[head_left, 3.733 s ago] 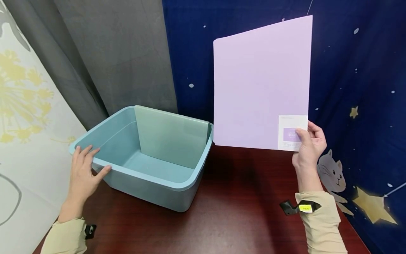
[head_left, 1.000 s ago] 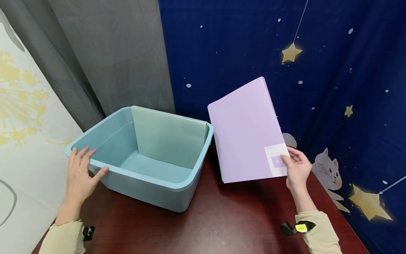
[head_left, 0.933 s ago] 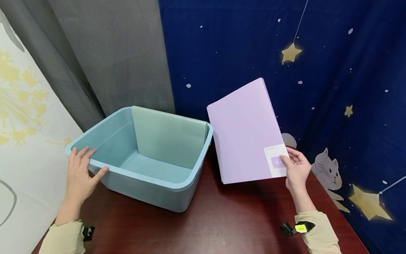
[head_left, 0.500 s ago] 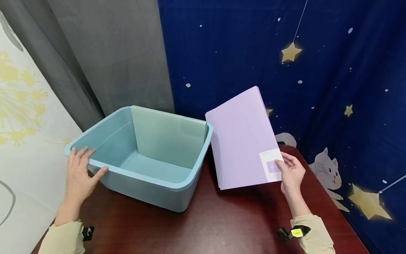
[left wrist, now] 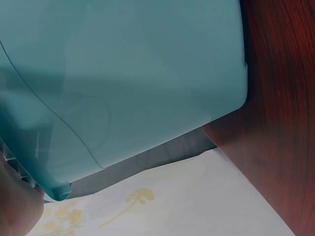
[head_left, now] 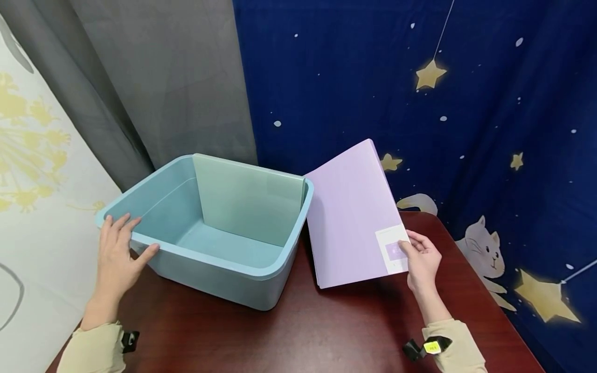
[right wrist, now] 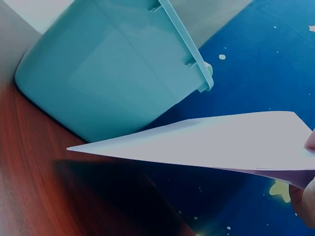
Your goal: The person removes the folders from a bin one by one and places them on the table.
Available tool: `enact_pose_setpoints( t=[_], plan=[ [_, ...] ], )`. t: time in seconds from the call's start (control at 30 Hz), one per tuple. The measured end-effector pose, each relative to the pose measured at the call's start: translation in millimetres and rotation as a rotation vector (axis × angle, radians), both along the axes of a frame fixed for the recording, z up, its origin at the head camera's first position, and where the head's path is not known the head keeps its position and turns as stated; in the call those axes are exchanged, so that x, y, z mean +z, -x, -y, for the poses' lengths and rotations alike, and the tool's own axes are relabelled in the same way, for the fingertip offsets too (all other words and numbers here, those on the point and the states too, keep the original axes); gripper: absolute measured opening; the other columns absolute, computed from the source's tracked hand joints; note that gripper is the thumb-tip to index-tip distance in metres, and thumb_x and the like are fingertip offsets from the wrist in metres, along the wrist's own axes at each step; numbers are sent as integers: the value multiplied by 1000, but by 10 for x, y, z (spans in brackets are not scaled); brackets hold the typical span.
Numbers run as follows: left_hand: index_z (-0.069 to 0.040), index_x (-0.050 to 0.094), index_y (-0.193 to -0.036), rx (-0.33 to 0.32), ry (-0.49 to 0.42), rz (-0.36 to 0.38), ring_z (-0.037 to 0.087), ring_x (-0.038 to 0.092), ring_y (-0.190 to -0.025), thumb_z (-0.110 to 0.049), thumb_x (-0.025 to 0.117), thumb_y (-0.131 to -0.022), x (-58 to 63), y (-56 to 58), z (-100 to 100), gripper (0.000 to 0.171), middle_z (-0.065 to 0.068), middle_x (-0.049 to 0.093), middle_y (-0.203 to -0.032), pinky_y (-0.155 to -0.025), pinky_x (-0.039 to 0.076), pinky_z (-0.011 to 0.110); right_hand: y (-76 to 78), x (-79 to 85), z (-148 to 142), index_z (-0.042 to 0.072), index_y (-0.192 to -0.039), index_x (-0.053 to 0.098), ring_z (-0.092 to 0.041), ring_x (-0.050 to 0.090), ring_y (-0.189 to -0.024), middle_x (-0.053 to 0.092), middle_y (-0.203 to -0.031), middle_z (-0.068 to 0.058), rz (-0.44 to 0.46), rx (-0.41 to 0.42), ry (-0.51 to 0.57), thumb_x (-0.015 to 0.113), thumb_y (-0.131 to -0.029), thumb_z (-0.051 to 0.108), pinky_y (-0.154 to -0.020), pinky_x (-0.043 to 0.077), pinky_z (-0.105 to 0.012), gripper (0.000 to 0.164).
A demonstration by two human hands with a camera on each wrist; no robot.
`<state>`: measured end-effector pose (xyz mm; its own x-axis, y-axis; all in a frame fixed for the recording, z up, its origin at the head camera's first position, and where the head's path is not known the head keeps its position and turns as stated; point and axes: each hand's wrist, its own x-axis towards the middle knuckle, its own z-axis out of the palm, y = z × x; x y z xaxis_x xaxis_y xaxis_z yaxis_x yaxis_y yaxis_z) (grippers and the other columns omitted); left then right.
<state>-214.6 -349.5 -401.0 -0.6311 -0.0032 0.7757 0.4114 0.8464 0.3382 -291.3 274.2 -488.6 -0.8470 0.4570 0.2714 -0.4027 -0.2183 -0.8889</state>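
Observation:
A lilac file folder (head_left: 350, 217) with a white label in its lower corner hangs tilted beside the tub, over the table. My right hand (head_left: 423, 261) pinches it at the label corner, thumb on the front and fingers behind. In the right wrist view the folder (right wrist: 216, 145) shows nearly edge-on, with the tub wall (right wrist: 93, 73) behind it. At the left, my left hand (head_left: 116, 259) rests on the rim of the blue plastic tub (head_left: 219, 285), its fingers spread and fairly straight. A pale green folder (head_left: 249, 199) stands upright inside, against the tub's far wall.
The dark red wooden table (head_left: 326, 331) carries the tub. Behind it hang a grey curtain (head_left: 186, 77) and a navy curtain (head_left: 350, 77) with stars. White cloth with yellow flowers (head_left: 37, 207) borders the left side.
My right hand has lowered the lilac folder and brought it leftward, tilting it, so it now hangs close beside the tub. My left hand and the green folder stay put.

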Motion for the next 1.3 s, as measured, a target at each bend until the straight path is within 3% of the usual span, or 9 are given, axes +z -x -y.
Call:
enact_pose_setpoints(
  t=[0.07, 0.3, 0.43, 0.83, 1.03, 1.3],
  plan=[
    [10, 48, -120, 3, 2, 2, 44, 15, -132, -61, 55, -77, 3, -1, -1, 84, 35, 37, -128, -109, 4, 49, 36, -82, -40, 1, -107, 65, -16, 64, -72, 69, -93, -9, 20, 14, 1, 71, -72, -3, -53, 51, -27, 37],
    [10, 49, -119, 2, 5, -5, 44, 16, -131, -63, 54, -77, 6, 8, 6, 85, 36, 37, -127, -109, 5, 48, 276, -533, -183, 5, -109, 64, -19, 65, -74, 67, -97, -12, 47, -58, -92, 78, -69, 10, -53, 52, -28, 42],
    [10, 48, -120, 0, 4, -3, 43, 16, -132, -61, 55, -77, 3, 12, 14, 83, 36, 37, -127, -109, 5, 48, 299, -628, -163, 5, -108, 65, -20, 64, -71, 67, -96, -14, 71, -68, -78, 79, -68, 12, -50, 52, -29, 43],
    [10, 48, -120, 12, 6, 28, 43, 14, -133, -56, 57, -77, 9, 1, 0, 79, 35, 36, -129, -109, 4, 49, 191, -632, 6, 5, -106, 66, -18, 63, -68, 68, -90, -11, 157, -57, -39, 76, -69, 6, -49, 52, -28, 39],
    [9, 48, -122, 22, 14, 42, 44, 14, -133, -62, 55, -76, 10, -2, -1, 84, 34, 36, -129, -108, 3, 50, 169, -656, 30, 5, -105, 66, -16, 64, -67, 68, -87, -9, 177, -54, -39, 75, -69, 5, -49, 52, -28, 36],
    [9, 47, -121, 8, 9, 21, 44, 14, -133, -64, 53, -77, 6, -2, -7, 86, 35, 36, -129, -109, 3, 49, -23, -465, 159, 4, -100, 67, -13, 63, -65, 69, -80, -4, 219, -26, 4, 70, -69, -3, -49, 51, -27, 32]
  ],
)
